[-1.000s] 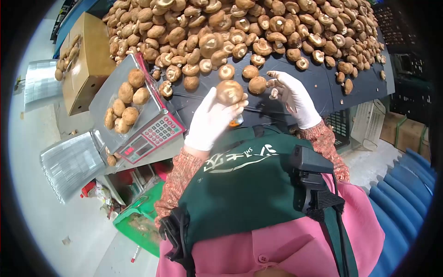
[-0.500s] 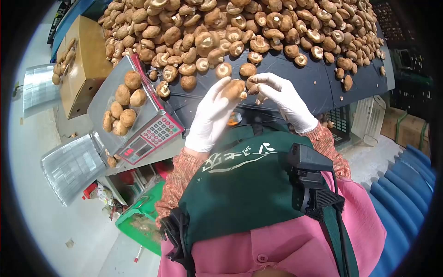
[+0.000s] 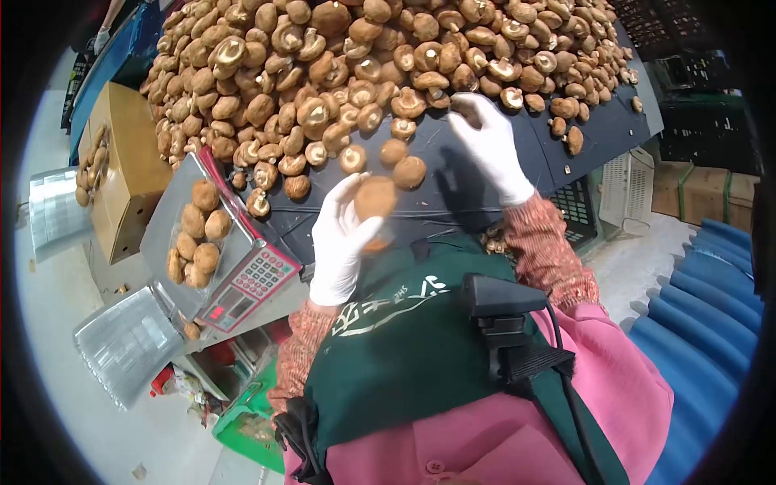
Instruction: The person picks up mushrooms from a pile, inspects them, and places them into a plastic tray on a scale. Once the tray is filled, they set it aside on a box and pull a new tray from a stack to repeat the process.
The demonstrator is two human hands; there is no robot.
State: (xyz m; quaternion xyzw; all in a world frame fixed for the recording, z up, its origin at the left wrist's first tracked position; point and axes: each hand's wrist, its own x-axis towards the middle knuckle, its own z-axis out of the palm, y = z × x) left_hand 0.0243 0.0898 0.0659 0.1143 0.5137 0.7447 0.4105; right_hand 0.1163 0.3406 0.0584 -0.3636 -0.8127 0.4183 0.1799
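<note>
My left hand point(image 3: 335, 242), in a white glove, is closed around a brown mushroom point(image 3: 376, 198), its cap turned up and slightly blurred. My right hand point(image 3: 493, 149), also gloved, reaches to the near edge of the big mushroom pile point(image 3: 323, 73). Its thumb and fingers are apart, and no mushroom shows between them. Just beyond its fingertips lies a darker mushroom point(image 3: 465, 78). Between my hands, two loose mushrooms, one of them a round cap point(image 3: 410, 172), rest on the black table surface point(image 3: 453, 190).
Left of my hands stands a pink-edged digital scale point(image 3: 263, 275) with several mushrooms point(image 3: 194, 230) on its tray. Behind it is a cardboard box point(image 3: 129, 170). A green bin point(image 3: 250, 428) sits below. Crates point(image 3: 626, 190) and blue corrugated material point(image 3: 695, 307) are at the right.
My right hand has moved away from my left, forward to the pile, and the mushroom it held is out of its fingers. My left hand keeps its mushroom. The view has shifted somewhat.
</note>
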